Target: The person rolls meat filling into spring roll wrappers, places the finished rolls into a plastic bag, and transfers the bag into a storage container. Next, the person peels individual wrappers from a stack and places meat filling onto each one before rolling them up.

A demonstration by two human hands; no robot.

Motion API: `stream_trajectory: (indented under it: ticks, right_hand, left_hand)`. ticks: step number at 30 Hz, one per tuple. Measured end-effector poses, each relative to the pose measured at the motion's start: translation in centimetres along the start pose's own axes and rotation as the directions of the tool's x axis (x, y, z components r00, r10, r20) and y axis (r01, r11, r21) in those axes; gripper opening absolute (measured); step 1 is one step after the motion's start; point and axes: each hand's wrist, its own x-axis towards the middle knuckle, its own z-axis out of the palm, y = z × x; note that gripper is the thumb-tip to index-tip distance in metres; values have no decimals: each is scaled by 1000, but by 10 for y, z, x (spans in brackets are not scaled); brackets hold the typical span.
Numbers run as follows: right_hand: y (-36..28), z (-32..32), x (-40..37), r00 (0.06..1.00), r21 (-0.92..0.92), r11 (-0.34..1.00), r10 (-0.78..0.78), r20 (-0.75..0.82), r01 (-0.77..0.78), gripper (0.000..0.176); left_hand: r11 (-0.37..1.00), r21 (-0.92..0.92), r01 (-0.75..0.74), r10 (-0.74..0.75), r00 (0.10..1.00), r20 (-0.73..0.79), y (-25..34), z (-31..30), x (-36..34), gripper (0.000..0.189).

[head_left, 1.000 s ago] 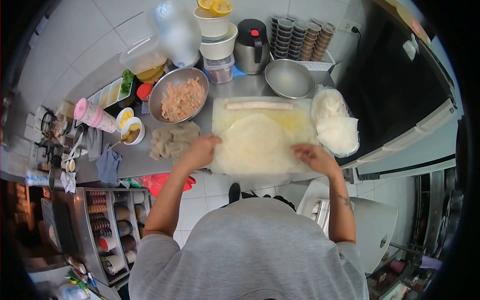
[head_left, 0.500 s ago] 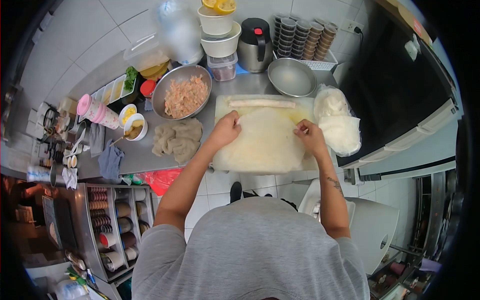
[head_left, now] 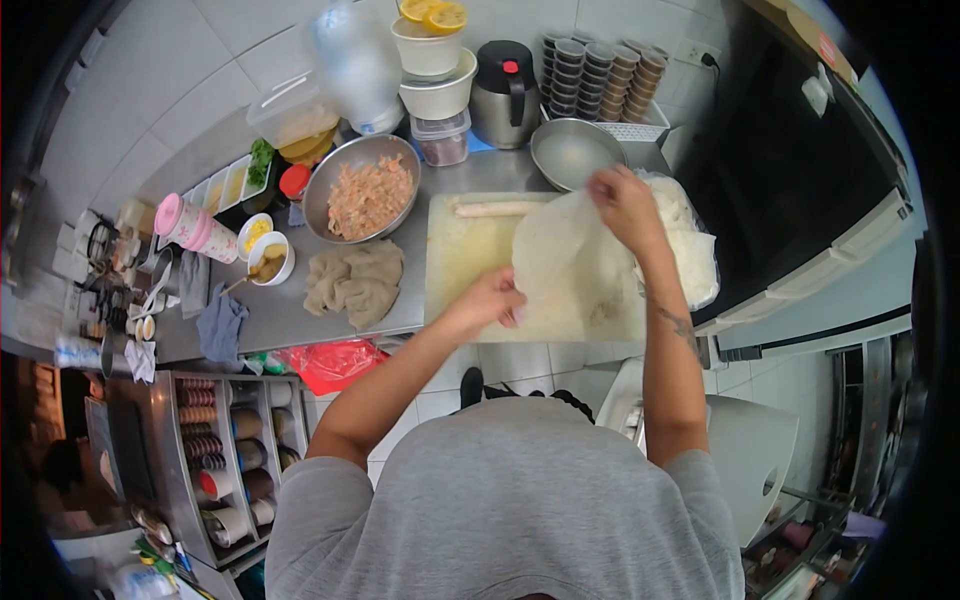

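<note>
A thin, pale, translucent wrapper sheet (head_left: 560, 240) hangs lifted and tilted over the cutting board (head_left: 455, 270). My right hand (head_left: 628, 208) pinches its upper right edge, raised near the steel bowl; the fingers are slightly blurred. My left hand (head_left: 488, 302) is closed at the sheet's lower left edge, low over the board's near side. Along the far edge of the board lies a slim pale roll (head_left: 495, 209), its right end hidden behind the sheet. Right of the board, partly behind my right hand and forearm, a plastic bag holds a stack of white wrappers (head_left: 692, 262).
A steel bowl of orange-pink filling (head_left: 370, 195) and a crumpled beige cloth (head_left: 352, 282) are left of the board. Behind it stand a shallow steel bowl (head_left: 575, 152), a thermal jug (head_left: 505, 98) and stacked lidded cups (head_left: 585, 80). A dark-fronted appliance (head_left: 800, 160) borders the right side.
The wrapper sheet lay flat on the board and is now lifted and turned. My right hand rose away from me; my left hand came nearer to me and slightly right.
</note>
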Motion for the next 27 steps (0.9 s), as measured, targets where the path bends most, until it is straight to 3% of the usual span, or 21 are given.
stream_trajectory:
  ticks: [2,3,4,6,9,11,13,15,16,17,19,22,25,27]
  right_hand:
    - [-29,26,20,978,193,973,-153,142,124,15]
    - [-49,44,21,931,295,917,-327,163,270,21]
    - [-68,58,20,855,396,826,-493,164,401,27]
    - [-105,58,0,797,691,715,-478,370,107,35]
    - [-80,67,-17,864,707,691,-441,244,152,39]
    - [-33,64,-33,906,641,735,-90,413,-219,35]
    - [-1,62,-58,956,388,888,155,250,-246,34]
    - [2,59,-82,912,157,919,314,264,-361,26]
    - [1,59,-94,883,39,909,393,255,-416,23]
    - [-1,65,-104,905,-6,924,377,196,-383,21]
    - [-4,78,-119,939,-105,940,333,80,-325,20]
    - [-1,86,-124,953,-135,949,296,64,-285,20]
    - [6,83,-121,886,50,886,463,-18,-462,24]
    - [6,68,-117,818,104,811,569,88,-576,36]
  left_hand:
    - [977,-194,86,-68,993,96,-16,23,-8,13]
    - [949,-285,133,-94,985,146,-23,30,-12,15]
    - [966,-200,163,-131,978,162,-28,34,-18,18]
    - [977,-27,213,-205,962,178,-32,38,-26,24]
    - [872,427,238,-386,872,302,-27,18,-45,29]
    - [859,462,218,-383,874,300,-15,5,-61,30]
    - [856,481,188,-349,897,271,-7,-11,-68,28]
    - [895,434,98,-179,973,149,-14,-33,-65,20]
    - [845,534,-34,14,999,41,-19,-46,-61,17]
    - [757,637,-143,219,975,-41,-24,-60,-54,14]
    - [529,843,-96,525,817,-236,-34,-83,-31,18]
    - [402,914,50,666,670,-329,-38,-98,-9,24]
    - [443,894,60,672,638,-376,-45,-93,-1,29]
    - [578,811,88,515,732,-446,-49,-87,-2,27]
